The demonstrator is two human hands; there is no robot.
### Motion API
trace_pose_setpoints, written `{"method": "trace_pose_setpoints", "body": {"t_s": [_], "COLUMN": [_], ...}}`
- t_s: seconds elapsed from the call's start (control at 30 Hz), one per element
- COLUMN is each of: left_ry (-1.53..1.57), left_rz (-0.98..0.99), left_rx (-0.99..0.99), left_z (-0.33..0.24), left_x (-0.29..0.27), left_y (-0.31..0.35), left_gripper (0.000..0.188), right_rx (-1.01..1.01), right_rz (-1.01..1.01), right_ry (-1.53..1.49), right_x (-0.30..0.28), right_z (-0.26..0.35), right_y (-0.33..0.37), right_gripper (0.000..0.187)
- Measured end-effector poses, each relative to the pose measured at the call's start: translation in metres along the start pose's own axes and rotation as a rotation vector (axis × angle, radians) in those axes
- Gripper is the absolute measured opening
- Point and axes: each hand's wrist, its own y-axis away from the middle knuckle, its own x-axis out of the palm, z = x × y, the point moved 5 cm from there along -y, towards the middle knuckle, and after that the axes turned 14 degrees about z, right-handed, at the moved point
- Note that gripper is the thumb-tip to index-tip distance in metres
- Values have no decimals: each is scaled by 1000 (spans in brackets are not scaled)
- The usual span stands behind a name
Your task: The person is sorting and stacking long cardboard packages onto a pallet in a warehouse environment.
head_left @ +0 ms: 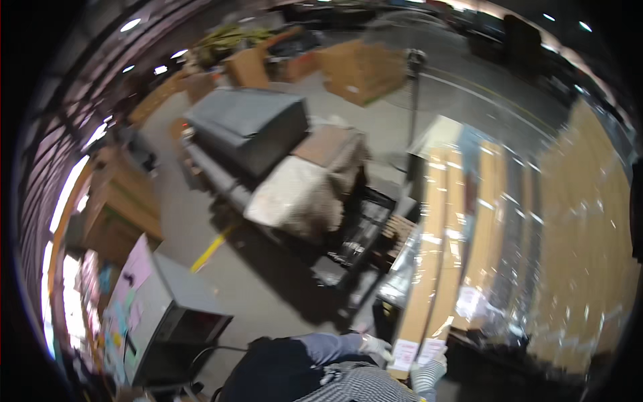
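Two long, narrow brown cardboard boxes (433, 268) lie side by side, running away from me, with white labels on their near ends. My left hand (376, 346), in a pale glove, is at the left edge of the near end, its fingers curled against the cardboard. On the opposite side, my right hand (434, 363), also gloved, grips the right edge by the label. Blur softens the fingers of both hands. More long wrapped boxes (489, 234) lie just to the right, under shiny clear plastic.
A wide plastic-wrapped brown stack (583, 254) stands at right. Left of the boxes are a black crate (365, 224), a covered load (301, 194) and a large grey case (248, 124). A grey cabinet (181, 288) stands at left; a thin post (413, 100) rises beyond.
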Motion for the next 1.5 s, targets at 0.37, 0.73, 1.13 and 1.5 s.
{"method": "trace_pose_setpoints", "body": {"t_s": [0.37, 0.73, 1.13, 1.5], "left_ry": [647, 788, 859, 987], "left_rz": [-413, -628, -1269, -1327], "left_rx": [479, 558, 720, 826], "left_z": [-48, 14, -4, -5], "left_x": [-74, 21, -140, -209], "left_y": [-58, -33, 83, 98], "left_gripper": [53, 69, 106, 102], "right_rx": [40, -312, -520, -584], "right_rz": [-2, 67, 107, 127], "right_ry": [29, 83, 355, 371], "right_x": [-23, -41, -99, -107], "right_z": [5, -5, 170, 233], "right_y": [-46, 4, -96, -159], "right_gripper": [111, 95, 101, 93]}}
